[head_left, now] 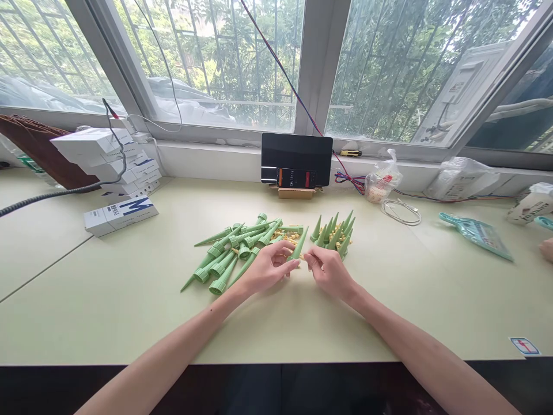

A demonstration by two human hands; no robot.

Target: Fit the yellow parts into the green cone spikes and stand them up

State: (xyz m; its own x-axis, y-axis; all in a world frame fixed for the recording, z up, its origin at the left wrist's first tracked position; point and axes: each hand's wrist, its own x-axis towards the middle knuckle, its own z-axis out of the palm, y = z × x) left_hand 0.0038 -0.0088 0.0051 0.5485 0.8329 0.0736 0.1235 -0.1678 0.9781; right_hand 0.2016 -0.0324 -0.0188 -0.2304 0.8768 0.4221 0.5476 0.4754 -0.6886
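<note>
My left hand is closed around the base of a green plant watering spike, which stands point up and leans slightly right. Close beside it, the fingers of my right hand are pinched together; what they hold, if anything, is too small to make out. Left of my hands lies a loose pile of green watering spikes with ribbed round caps. Small yellow parts are scattered behind my left hand. Beyond my right hand, several spikes stand upright in a group, with yellow bits among them.
A phone showing a timer leans on a black screen at the back. White boxes are stacked at left. At right lie a coiled white cable, a plastic bag and a teal dustpan. Part of another hand shows at the right edge.
</note>
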